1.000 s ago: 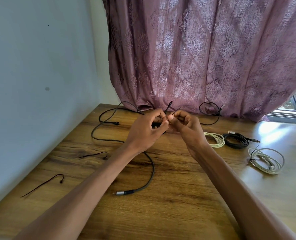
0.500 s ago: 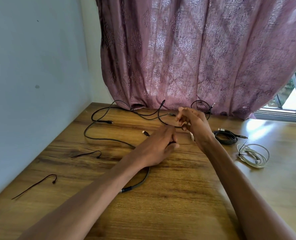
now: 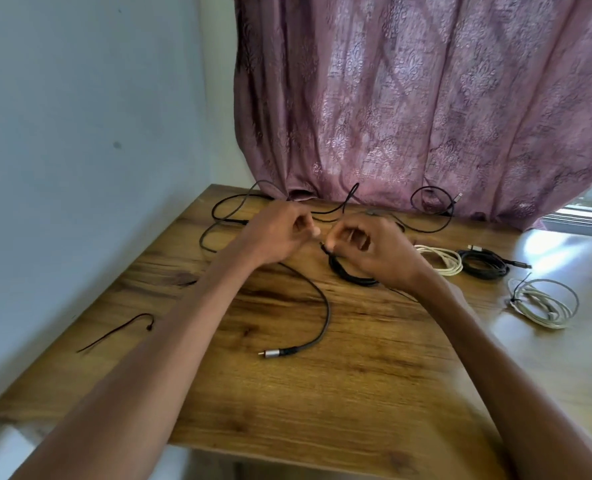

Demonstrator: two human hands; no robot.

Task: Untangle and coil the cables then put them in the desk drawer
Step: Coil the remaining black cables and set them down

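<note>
My right hand (image 3: pixel 374 251) pinches a small coil of thin black cable (image 3: pixel 350 277) that hangs down onto the wooden desk (image 3: pixel 322 393). My left hand (image 3: pixel 280 233) hovers just to its left with fingers curled. A loose thin black cable (image 3: pixel 348 199) runs behind that hand, and I cannot tell whether it is held. A longer grey cable (image 3: pixel 325 306) with a metal plug (image 3: pixel 270 354) curves across the desk under my left forearm.
Coiled cables lie right of my hands: a white coil (image 3: pixel 441 259), a black coil (image 3: pixel 485 266) and a pale tied coil (image 3: pixel 544 303). A black loop (image 3: pixel 429 202) sits by the curtain (image 3: pixel 426 98). A short black wire (image 3: pixel 121 330) lies near the wall.
My left hand rose from the desk and came back beside my right hand. The right hand now holds a small black coil lower, against the desk. The view shifted right.
</note>
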